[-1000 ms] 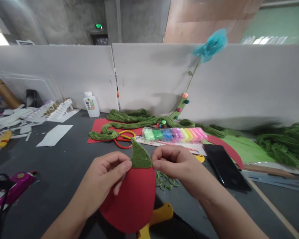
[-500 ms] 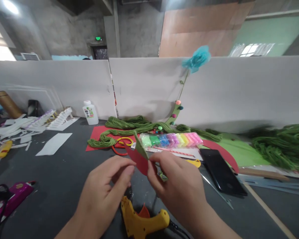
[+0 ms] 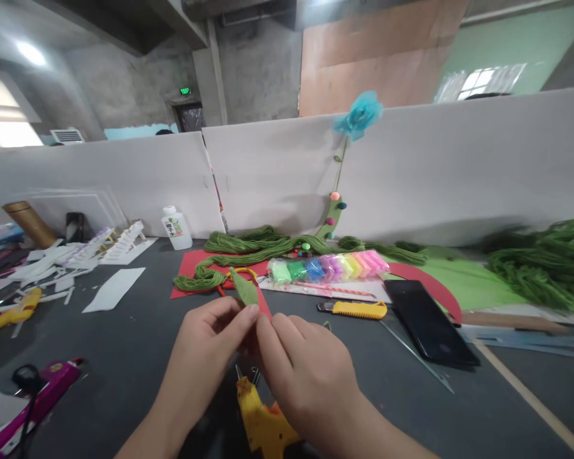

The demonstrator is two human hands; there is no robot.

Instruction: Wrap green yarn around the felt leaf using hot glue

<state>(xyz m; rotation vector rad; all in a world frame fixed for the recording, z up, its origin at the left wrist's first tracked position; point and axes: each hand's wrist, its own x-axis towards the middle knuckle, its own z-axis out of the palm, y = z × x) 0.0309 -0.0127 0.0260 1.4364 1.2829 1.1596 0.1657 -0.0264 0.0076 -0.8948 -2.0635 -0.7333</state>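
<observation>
A green leaf-shaped piece [image 3: 244, 289] points upward between my hands, with a red sheet piece [image 3: 264, 306] behind it. My left hand [image 3: 210, 344] pinches the lower end of the leaf between thumb and fingers. Touching it from the right, my right hand [image 3: 310, 370] is closed at the base of the red piece; its fingers cover most of what they grip. Just below lies a yellow glue gun [image 3: 263, 421], partly hidden by my right hand. Scissors with red and yellow handles [image 3: 249, 273] lie behind the leaf, mostly covered.
Green yarn [image 3: 263, 242] and a pack of coloured clay [image 3: 328, 268] lie at the back. To the right are a yellow utility knife [image 3: 358, 310] and a black phone [image 3: 428, 322]. A white bottle [image 3: 176, 229] and a magenta glue gun [image 3: 41, 401] are left. A blue flower [image 3: 361, 116] leans against the partition.
My left hand has come over to the leaf and now pinches it. Both hands have closed together, and the leaf has shifted left and turned its green face toward me. The view has tilted slightly.
</observation>
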